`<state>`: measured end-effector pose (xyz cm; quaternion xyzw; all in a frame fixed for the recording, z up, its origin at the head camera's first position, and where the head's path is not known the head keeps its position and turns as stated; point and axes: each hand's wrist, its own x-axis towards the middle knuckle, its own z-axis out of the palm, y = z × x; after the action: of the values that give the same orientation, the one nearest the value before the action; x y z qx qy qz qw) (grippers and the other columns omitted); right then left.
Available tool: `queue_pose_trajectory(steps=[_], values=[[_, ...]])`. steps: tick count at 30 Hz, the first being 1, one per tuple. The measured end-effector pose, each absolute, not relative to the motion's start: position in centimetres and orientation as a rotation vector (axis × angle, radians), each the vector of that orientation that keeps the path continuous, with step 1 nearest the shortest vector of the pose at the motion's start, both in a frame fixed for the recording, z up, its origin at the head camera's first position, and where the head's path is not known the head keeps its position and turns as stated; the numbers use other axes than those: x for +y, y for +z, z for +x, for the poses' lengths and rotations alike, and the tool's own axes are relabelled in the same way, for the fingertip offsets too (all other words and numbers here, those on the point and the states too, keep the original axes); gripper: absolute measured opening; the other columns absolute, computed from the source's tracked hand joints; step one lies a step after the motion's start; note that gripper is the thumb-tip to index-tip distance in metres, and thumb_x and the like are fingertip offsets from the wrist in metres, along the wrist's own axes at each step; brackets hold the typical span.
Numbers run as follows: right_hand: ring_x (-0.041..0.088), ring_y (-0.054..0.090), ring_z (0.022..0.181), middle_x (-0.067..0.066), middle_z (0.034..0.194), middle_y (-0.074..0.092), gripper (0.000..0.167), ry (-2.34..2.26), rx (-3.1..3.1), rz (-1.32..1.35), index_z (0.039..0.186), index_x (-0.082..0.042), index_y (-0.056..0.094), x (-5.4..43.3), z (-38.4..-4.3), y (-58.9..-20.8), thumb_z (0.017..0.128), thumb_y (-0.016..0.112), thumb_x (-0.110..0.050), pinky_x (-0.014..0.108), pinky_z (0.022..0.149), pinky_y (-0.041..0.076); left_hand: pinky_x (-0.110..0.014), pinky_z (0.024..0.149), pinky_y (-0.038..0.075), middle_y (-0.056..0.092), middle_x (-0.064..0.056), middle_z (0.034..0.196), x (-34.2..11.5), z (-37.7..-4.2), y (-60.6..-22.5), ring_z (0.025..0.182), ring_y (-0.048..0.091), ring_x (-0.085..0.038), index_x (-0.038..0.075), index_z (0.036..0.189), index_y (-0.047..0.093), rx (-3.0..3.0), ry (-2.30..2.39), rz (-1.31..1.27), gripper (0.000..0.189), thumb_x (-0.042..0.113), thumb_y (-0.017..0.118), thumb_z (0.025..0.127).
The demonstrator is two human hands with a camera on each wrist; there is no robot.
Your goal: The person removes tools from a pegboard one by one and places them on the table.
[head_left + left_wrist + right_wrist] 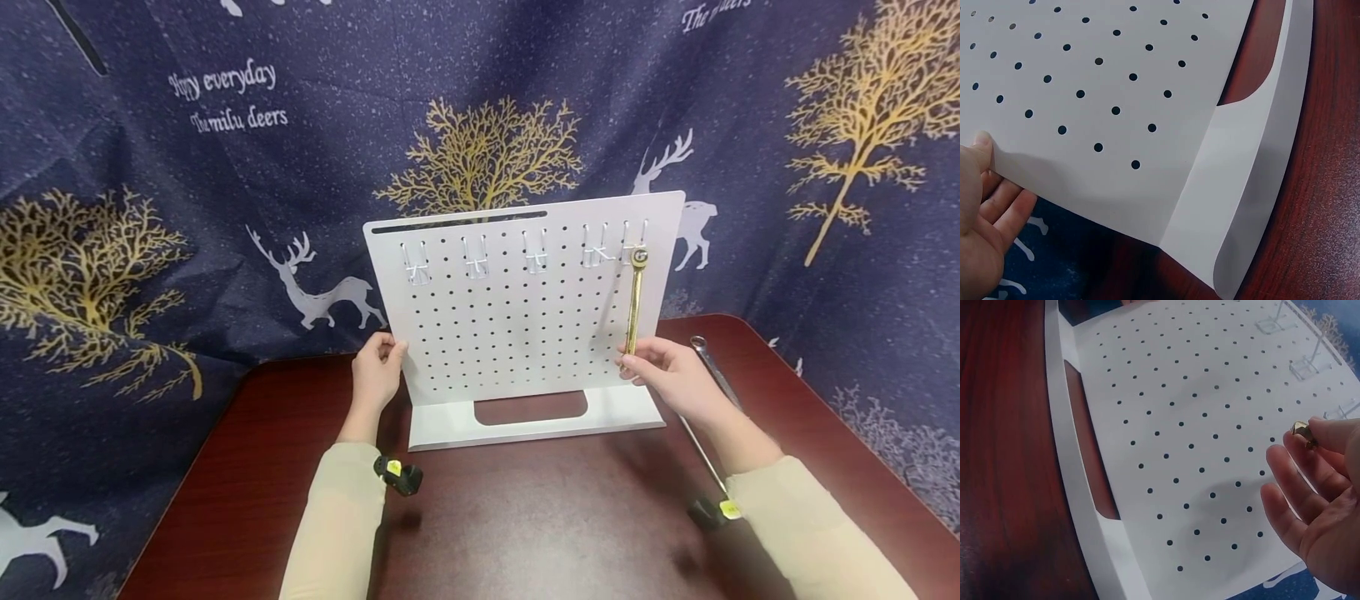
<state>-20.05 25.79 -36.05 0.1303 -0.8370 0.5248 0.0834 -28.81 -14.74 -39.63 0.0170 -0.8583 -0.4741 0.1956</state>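
Observation:
A white pegboard (pixel 517 333) on a folded base stands on the table. My left hand (pixel 377 371) pinches its left edge, thumb on the front and fingers behind, as the left wrist view (pixel 985 231) also shows. My right hand (pixel 667 373) holds the lower end of a gold wrench (pixel 634 304) between thumb and fingers. The wrench is upright before the board's right side. Its round head overlaps the rightmost wire hook (pixel 634 233); whether it hangs there I cannot tell. In the right wrist view only the wrench's gold tip (pixel 1302 432) shows.
Several more wire hooks, such as the leftmost hook (pixel 417 267), line the board's top. A long silver wrench (pixel 712 371) lies on the dark red table (pixel 480 525) at the right, partly behind my right arm. A patterned navy cloth (pixel 315 167) hangs behind.

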Motion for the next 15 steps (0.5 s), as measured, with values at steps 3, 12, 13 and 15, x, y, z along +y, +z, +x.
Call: queue_pose_trajectory(steps=[3, 12, 13, 15], values=[[0.002, 0.064, 0.077, -0.022, 0.085, 0.066, 0.026, 1.56, -2.482, 0.407, 0.11, 0.008, 0.06, 25.8, -19.7, -36.1, 0.094, 0.057, -0.013, 0.025, 0.069, 0.054, -0.027, 0.067, 0.045, 0.066, -0.016, 0.088, -14.7, -28.8, -39.6, 0.073, 0.056, -0.021, 0.004, 0.095, 0.056, -2.403, -1.333, 0.044, 0.019, 0.023, 0.059, 0.094], [0.001, 0.065, 0.077, -0.018, 0.091, 0.068, 0.027, 1.58, -2.422, 0.391, 0.112, 0.009, 0.06, 25.8, -18.6, -35.9, 0.093, 0.059, -0.011, 0.023, 0.068, 0.055, -0.031, 0.071, 0.049, 0.067, -0.017, 0.09, -14.7, -28.7, -39.6, 0.077, 0.059, -0.023, 0.004, 0.096, 0.055, -2.407, -1.349, 0.05, 0.019, 0.023, 0.059, 0.094], [0.001, 0.065, 0.078, -0.018, 0.093, 0.068, 0.027, 1.59, -2.414, 0.399, 0.111, 0.009, 0.06, 25.8, -18.5, -35.8, 0.093, 0.059, -0.01, 0.023, 0.069, 0.055, -0.032, 0.072, 0.049, 0.067, -0.017, 0.09, -14.7, -28.7, -39.6, 0.077, 0.059, -0.023, 0.004, 0.097, 0.055, -2.409, -1.348, 0.051, 0.019, 0.022, 0.059, 0.094], [0.0, 0.065, 0.08, -0.019, 0.096, 0.068, 0.026, 1.605, -2.398, 0.417, 0.111, 0.01, 0.059, 25.9, -18.2, -35.7, 0.093, 0.059, -0.009, 0.022, 0.071, 0.055, -0.032, 0.072, 0.05, 0.067, -0.017, 0.09, -14.7, -28.8, -39.6, 0.077, 0.06, -0.023, 0.004, 0.097, 0.055, -2.409, -1.349, 0.051, 0.019, 0.022, 0.059, 0.094]])
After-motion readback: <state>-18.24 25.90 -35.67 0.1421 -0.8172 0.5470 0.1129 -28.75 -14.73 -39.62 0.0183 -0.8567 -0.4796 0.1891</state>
